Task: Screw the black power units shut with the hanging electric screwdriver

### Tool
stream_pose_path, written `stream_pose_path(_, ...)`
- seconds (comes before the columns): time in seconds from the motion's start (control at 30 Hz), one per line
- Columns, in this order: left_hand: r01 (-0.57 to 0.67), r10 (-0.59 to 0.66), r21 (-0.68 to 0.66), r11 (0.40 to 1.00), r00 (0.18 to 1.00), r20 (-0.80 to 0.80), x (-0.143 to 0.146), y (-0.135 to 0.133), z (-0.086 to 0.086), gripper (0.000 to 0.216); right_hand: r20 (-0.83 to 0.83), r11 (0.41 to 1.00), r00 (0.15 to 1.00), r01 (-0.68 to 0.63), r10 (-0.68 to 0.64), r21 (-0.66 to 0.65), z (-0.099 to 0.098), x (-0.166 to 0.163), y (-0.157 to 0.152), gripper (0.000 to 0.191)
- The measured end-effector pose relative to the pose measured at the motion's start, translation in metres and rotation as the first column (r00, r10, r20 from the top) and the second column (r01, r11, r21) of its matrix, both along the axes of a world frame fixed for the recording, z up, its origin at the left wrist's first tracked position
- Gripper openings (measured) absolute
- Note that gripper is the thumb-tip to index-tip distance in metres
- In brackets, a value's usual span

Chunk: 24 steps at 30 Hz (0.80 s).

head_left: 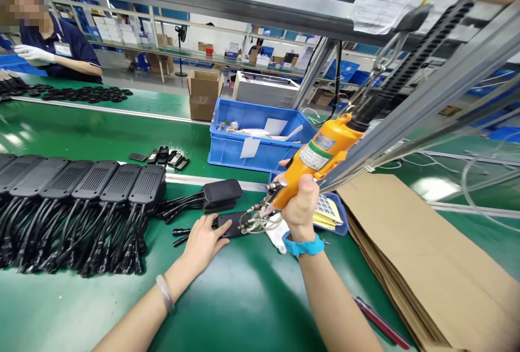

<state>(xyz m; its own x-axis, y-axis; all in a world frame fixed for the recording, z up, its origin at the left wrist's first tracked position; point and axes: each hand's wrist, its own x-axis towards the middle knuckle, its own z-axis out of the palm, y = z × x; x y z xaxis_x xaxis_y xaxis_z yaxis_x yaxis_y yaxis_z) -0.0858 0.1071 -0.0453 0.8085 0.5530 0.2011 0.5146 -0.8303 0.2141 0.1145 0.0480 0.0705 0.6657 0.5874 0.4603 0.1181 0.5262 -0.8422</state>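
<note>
My right hand (301,203) is closed around an orange electric screwdriver (320,154) that hangs from a cable; its tip points down at a small black power module (232,224) on the green mat. My left hand (203,241) lies on the near end of that module, fingers pressing it down. Black cables run left from the module. A second black module (221,192) lies just behind it.
A row of black finned adapters with cables (81,181) fills the left. A blue bin (260,135) stands behind, brown cardboard sheets (426,254) to the right, a red pen (382,322) near them. A person in dark blue works at far left (60,49).
</note>
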Motion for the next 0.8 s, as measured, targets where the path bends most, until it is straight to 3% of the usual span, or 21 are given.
stream_pose_path(0.17,0.007,-0.007,0.040,0.999,1.000,0.000,0.000,0.000,-0.004,0.046,0.040,0.997,0.996,0.077,-0.076,-0.004,-0.003,-0.004,0.002,0.047)
stream_pose_path(0.53,0.010,-0.011,0.013,1.000,1.000,0.008,0.002,0.002,-0.003,0.045,-0.001,0.999,1.000,-0.005,0.005,0.048,-0.012,-0.018,-0.009,0.045)
stream_pose_path(0.63,0.030,-0.030,0.024,0.999,0.999,0.020,0.001,0.003,-0.004,0.043,-0.003,0.997,1.000,-0.007,0.008,0.071,0.001,-0.022,-0.013,0.046)
stream_pose_path(0.8,0.057,-0.059,0.066,0.996,0.998,0.025,0.001,0.003,-0.007,0.041,0.054,0.987,0.992,0.106,-0.113,0.122,0.052,-0.012,-0.010,0.044)
